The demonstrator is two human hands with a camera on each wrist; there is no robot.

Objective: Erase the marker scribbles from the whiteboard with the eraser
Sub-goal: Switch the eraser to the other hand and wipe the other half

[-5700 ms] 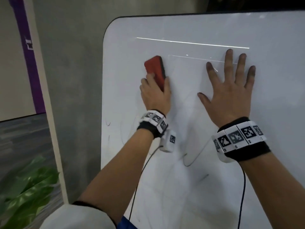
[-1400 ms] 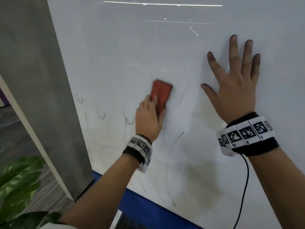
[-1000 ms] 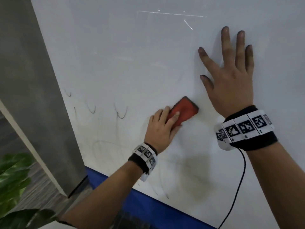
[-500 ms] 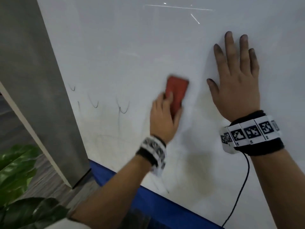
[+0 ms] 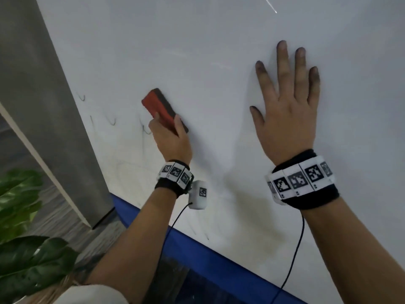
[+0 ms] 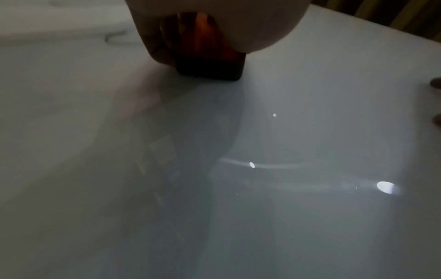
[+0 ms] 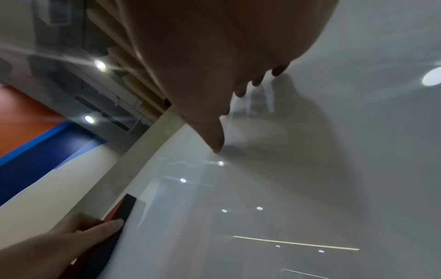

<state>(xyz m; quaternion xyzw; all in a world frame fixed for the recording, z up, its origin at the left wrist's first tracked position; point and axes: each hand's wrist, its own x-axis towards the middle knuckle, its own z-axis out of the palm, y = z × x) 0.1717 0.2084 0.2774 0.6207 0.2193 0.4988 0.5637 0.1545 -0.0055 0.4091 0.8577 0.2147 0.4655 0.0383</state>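
Motion since half a second ago: the left hand (image 5: 171, 139) has swung the red rectangular eraser with the dark felt face (image 5: 163, 109) leftward and tilted it, so its top end now leans toward the board's left edge instead of standing nearly upright beside the right hand (image 5: 287, 115). The eraser is now well apart from that hand and just beside the nearest black hook-shaped mark (image 5: 145, 129). The left hand's fingers and thumb are curled round the lower half of the eraser, and the left wrist view shows its felt face flat against the glossy white whiteboard (image 5: 197, 51). The right hand is spread wide, palm and straight fingers pressed on the board, holding nothing; it sits in much the same place as before, and its fingertips (image 5: 281, 46) look smudged dark.

In my judgement, the stroke has finished with the middle of the board and is turning to the leftover marks along the left side, so the task looks well along but not done.

Count: one eraser, one whiteboard, two hands. Of distinct dark scribbles I count about four in the left group: a small hook near the edge (image 5: 82, 98), a short vertical stroke (image 5: 91, 121), a second hook (image 5: 112, 122), and the one beside the eraser. Fainter grey traces lie below them, and a few short strokes (image 5: 206, 236) sit near the blue lower border (image 5: 197, 255); those are too faint to count surely.
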